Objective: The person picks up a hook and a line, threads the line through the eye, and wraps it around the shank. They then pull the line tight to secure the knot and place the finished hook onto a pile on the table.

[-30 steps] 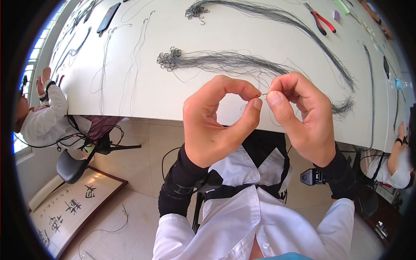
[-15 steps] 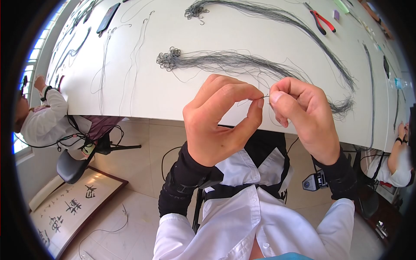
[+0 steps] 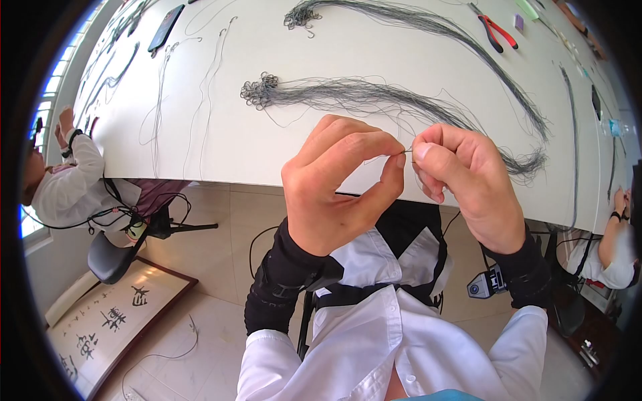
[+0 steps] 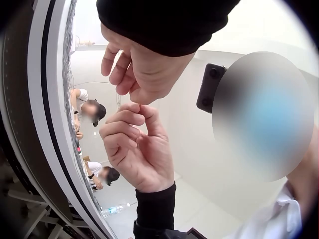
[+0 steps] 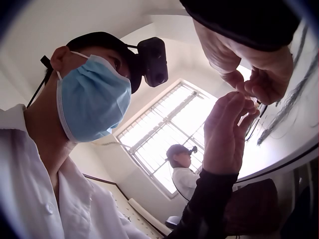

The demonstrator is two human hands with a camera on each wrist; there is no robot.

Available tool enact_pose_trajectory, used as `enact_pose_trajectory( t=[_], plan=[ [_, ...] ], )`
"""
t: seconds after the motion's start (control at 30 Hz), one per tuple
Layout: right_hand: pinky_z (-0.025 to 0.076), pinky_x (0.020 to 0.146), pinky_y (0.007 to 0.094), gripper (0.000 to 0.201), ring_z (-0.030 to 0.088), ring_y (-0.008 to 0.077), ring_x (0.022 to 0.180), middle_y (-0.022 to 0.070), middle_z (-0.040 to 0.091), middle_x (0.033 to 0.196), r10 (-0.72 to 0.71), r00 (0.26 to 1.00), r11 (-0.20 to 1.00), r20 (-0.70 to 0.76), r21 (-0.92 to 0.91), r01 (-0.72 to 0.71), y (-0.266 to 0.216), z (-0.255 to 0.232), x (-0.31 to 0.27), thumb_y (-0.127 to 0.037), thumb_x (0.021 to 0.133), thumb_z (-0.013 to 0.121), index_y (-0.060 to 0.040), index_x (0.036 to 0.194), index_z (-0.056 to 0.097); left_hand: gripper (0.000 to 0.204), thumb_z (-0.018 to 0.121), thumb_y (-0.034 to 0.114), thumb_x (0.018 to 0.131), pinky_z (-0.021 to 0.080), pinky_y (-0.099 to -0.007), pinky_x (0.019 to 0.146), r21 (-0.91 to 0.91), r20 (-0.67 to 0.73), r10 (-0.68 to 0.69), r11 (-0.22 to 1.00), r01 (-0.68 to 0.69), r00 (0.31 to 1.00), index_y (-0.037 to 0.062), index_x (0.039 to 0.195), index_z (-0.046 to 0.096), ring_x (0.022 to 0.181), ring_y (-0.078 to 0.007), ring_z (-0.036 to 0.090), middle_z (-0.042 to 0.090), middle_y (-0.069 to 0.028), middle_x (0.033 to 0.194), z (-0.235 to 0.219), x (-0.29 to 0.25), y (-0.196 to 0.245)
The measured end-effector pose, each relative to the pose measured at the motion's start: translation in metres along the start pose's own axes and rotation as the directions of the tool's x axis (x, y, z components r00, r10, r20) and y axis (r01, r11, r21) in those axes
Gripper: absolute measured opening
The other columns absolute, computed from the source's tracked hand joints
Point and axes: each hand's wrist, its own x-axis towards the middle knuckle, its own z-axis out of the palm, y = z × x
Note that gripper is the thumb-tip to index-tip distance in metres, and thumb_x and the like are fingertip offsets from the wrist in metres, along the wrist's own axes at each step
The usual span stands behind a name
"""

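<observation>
Above the table's front edge, the left hand point(image 3: 344, 180) pinches one end of a small dark hook-like piece point(image 3: 408, 151) between thumb and index finger. The right hand point(image 3: 471, 180) pinches its other side, thumb against bent index finger, so the fingertips nearly meet. Both hands, the left point(image 4: 152, 69) and the right point(image 4: 142, 149), also show close together in the left wrist view; the piece is too small to make out there. Behind them a bundle of hooks point(image 3: 259, 91) with long grey lines point(image 3: 374, 91) lies on the table. A second hook bundle point(image 3: 302, 16) lies farther back.
Red-handled pliers point(image 3: 498, 33) and a purple block point(image 3: 519, 24) lie on the white table point(image 3: 234, 144) at the back right. A phone point(image 3: 166, 29) and loose lines point(image 3: 159, 113) are at the left. Other people sit at both sides, one at the left point(image 3: 73, 157).
The right hand has turned slightly, its thumb now lying higher across the index finger. Compared with half a second ago, the fingertips of both hands are a little closer together.
</observation>
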Motion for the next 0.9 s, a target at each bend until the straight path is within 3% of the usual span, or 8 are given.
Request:
enact_pose_trajectory(
  t=[0.47,0.53,0.67,0.9],
  plan=[
    [0.044,0.068,0.0188,0.017,0.052,0.0012,0.076,-0.0044,0.059,0.083,-0.048,0.998,0.999,-0.033,-0.022,0.047,-0.006,0.006,-0.004,-0.016,0.097,0.065,0.0010,0.098,0.064,0.020,0.068,-0.015,0.077,0.049,-0.0311,0.080,-0.127,0.048,-0.130,0.983,0.135,0.990,-0.0047,0.094,0.067,0.086,-0.0182,0.063,0.069,-0.0095,0.089,-0.003,-0.003,-0.001],
    [0.045,0.068,0.0202,0.015,0.052,0.0031,0.075,-0.0028,0.060,0.082,-0.168,0.983,0.977,-0.068,-0.146,0.157,0.000,0.008,-0.004,-0.014,0.096,0.065,0.0011,0.097,0.063,0.019,0.066,-0.015,0.079,0.049,-0.0308,0.081,-0.147,0.069,-0.148,0.977,0.157,0.987,-0.0057,0.095,0.066,0.086,-0.0176,0.063,0.068,-0.0096,0.090,-0.004,-0.003,-0.001],
    [0.047,0.068,0.0235,0.010,0.054,0.0077,0.072,0.0015,0.061,0.079,-0.450,0.892,0.826,-0.039,-0.399,0.399,0.010,0.008,-0.001,-0.008,0.093,0.066,0.0005,0.095,0.062,0.015,0.070,-0.007,0.076,0.049,-0.0275,0.073,-0.259,0.022,-0.257,0.932,0.253,0.966,0.0017,0.087,0.068,0.076,-0.0148,0.063,0.069,-0.0053,0.083,-0.001,-0.003,-0.001],
    [0.048,0.064,0.0298,0.012,0.056,0.0180,0.070,0.0064,0.060,0.082,-0.658,0.750,0.536,0.071,-0.655,0.533,0.009,0.010,-0.001,0.003,0.086,0.070,-0.0015,0.092,0.060,0.013,0.067,-0.010,0.080,0.049,-0.0277,0.081,-0.455,0.131,-0.338,0.815,0.359,0.932,-0.0016,0.091,0.066,0.082,-0.0121,0.062,0.068,-0.0052,0.087,-0.008,-0.001,0.005]
  ],
)
